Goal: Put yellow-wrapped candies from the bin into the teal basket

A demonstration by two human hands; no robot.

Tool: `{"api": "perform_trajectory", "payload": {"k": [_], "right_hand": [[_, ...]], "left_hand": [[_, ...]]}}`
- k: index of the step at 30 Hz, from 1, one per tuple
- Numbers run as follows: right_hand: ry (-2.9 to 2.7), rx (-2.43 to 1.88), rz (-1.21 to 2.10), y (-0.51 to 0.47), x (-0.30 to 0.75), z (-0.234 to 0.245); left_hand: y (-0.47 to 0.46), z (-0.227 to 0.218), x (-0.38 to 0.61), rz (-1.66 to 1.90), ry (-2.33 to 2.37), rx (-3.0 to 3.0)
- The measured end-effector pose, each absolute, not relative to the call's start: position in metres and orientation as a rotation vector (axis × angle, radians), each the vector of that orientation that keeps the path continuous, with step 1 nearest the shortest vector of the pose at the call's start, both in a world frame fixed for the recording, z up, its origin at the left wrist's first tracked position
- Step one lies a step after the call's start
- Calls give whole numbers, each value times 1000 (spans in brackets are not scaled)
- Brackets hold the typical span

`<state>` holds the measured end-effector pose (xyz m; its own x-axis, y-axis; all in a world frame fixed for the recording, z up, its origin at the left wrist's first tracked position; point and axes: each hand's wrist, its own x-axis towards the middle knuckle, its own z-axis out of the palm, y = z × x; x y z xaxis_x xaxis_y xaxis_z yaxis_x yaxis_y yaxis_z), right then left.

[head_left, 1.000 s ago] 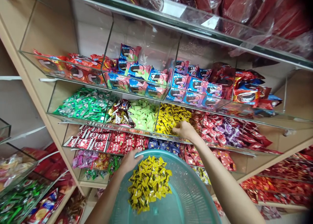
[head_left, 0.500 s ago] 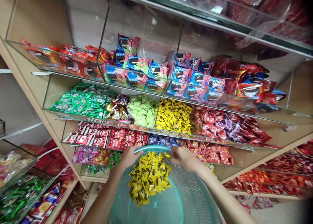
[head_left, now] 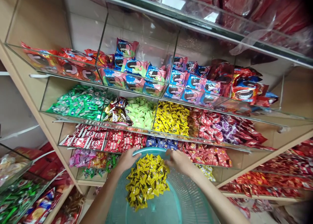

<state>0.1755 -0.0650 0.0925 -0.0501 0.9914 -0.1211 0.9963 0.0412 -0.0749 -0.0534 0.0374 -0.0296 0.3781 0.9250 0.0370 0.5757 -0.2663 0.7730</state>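
Observation:
A round green plastic basket (head_left: 193,194) tilts in front of me below the shelves. Inside it, towards the far left, lies a heap of yellow wrapped candies (head_left: 148,181). My left hand (head_left: 127,159) is closed on the far left of the basket's rim. Across from it, my right hand (head_left: 180,161) is closed at the far right of the rim, its curled fingertips just over the candies. Whether a candy is between those fingertips is hard to make out.
Glass-fronted shelves rise ahead. One compartment holds similar yellow candies (head_left: 171,119), beside pale green candies (head_left: 141,111) and red-and-purple ones (head_left: 220,127). Above sit blue-and-pink packets (head_left: 154,72). A glass shelf edge (head_left: 195,23) juts out overhead. More candy bins stand at lower left and right.
A yellow candy that showed at my right fingertips is no longer visible there. The view has shifted slightly; both hands and the basket stay at nearly the same place.

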Motion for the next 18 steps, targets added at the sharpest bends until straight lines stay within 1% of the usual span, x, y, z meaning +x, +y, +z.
{"api": "perform_trajectory", "payload": {"k": [3, 6, 8, 12, 15, 18], "right_hand": [[2414, 2208, -228, -54, 179, 129], [2520, 2295, -122, -35, 189, 163], [2491, 2374, -29, -19, 198, 177], [2186, 2475, 111, 6, 211, 180], [1995, 2484, 132, 15, 213, 172], [1921, 2499, 108, 19, 211, 166]], "left_hand": [[37, -29, -53, 650, 1292, 1945], [36, -28, -53, 644, 1274, 1953], [36, -28, -52, 650, 1278, 1953], [35, -28, -52, 662, 1290, 1947], [35, -26, -53, 663, 1263, 1966], [34, -24, -53, 660, 1258, 1961]]}}
